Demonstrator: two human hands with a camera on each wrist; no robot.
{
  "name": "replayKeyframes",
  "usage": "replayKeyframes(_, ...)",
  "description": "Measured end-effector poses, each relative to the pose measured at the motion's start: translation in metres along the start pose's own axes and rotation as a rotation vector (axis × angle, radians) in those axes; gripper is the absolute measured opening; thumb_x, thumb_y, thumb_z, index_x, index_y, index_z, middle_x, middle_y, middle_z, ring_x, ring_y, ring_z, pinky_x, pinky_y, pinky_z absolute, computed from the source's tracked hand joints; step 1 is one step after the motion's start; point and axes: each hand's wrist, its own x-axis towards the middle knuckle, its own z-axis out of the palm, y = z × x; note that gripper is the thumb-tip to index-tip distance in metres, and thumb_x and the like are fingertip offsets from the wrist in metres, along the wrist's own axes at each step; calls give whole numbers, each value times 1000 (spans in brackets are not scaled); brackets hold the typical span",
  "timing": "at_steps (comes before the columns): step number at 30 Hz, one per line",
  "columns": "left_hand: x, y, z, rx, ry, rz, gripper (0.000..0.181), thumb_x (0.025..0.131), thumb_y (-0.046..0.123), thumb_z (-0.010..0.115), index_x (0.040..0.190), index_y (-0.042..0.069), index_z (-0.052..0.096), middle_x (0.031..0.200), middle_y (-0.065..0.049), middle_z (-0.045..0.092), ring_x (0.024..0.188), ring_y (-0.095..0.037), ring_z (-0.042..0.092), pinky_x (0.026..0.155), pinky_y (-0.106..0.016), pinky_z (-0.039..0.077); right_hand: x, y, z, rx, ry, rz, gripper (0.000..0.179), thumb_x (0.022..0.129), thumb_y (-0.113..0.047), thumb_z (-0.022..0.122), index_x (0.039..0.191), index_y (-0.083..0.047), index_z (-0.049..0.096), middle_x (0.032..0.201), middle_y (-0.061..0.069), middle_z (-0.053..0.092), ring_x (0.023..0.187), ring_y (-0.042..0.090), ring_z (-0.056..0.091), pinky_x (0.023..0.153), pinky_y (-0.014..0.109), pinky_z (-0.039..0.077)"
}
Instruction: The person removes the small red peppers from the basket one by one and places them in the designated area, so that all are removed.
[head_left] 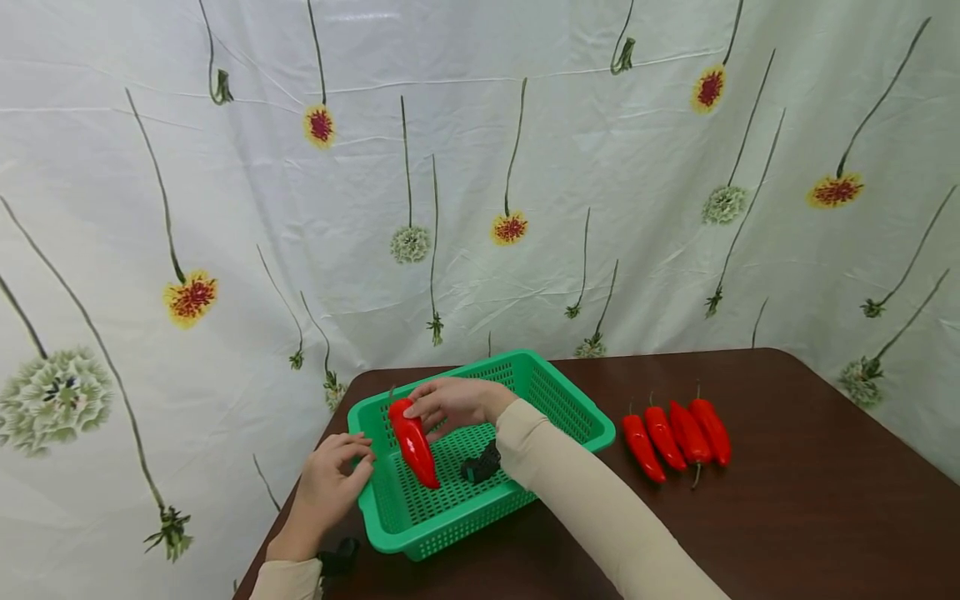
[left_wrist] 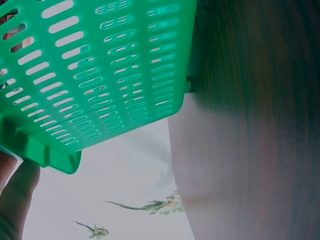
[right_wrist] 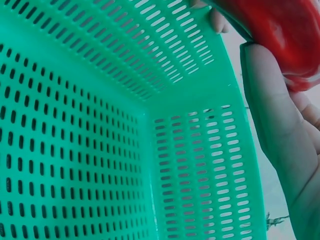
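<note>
My right hand (head_left: 457, 404) holds a glossy red chili pepper (head_left: 414, 446) between thumb and fingers, over the left part of a green perforated plastic basket (head_left: 442, 533). The pepper's stem points up and away, its tip down toward the basket floor. In the right wrist view the thumb lies along the red pepper (right_wrist: 280, 35). My left hand (head_left: 330, 483) grips the basket's left rim. Its fingertips (right_wrist: 218, 21) reach over that rim, and in the left wrist view a digit touches the basket (left_wrist: 110, 75) from outside.
Several red chili peppers (head_left: 678, 437) lie side by side on the dark brown table (head_left: 787, 517), right of the basket. Behind the table hangs a pale curtain (head_left: 480, 292) with printed flowers. Dark wrist-worn devices (head_left: 341, 557) sit at both wrists.
</note>
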Motion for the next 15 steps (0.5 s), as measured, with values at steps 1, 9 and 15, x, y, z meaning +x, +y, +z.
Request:
replayKeyframes(1,0,0,0,-1,-1,1,11,76,-7,69,75,3,75,91,-9,75,95,-30,68,88,3,33,-1,-1,0,1,4,-2,33,98,-16,61,129,-5,56,107,7,71,89,22,71,84,41,59)
replayKeyframes(9,1,0,0,1,-3,1,11,77,-7,69,75,3,75,91,-9,75,95,-30,68,88,3,33,-13,-10,0,27,18,-36,28,99,-14,59,125,-4,59,101,5,71,87,22,71,86,42,59)
replayKeyframes(15,1,1,0,5,-5,-11,13,76,-7,69,74,5,75,91,-9,75,95,-30,68,86,0,38,-22,-14,0,33,29,-54,30,99,-15,59,128,-4,58,102,6,71,87,21,70,83,40,59)
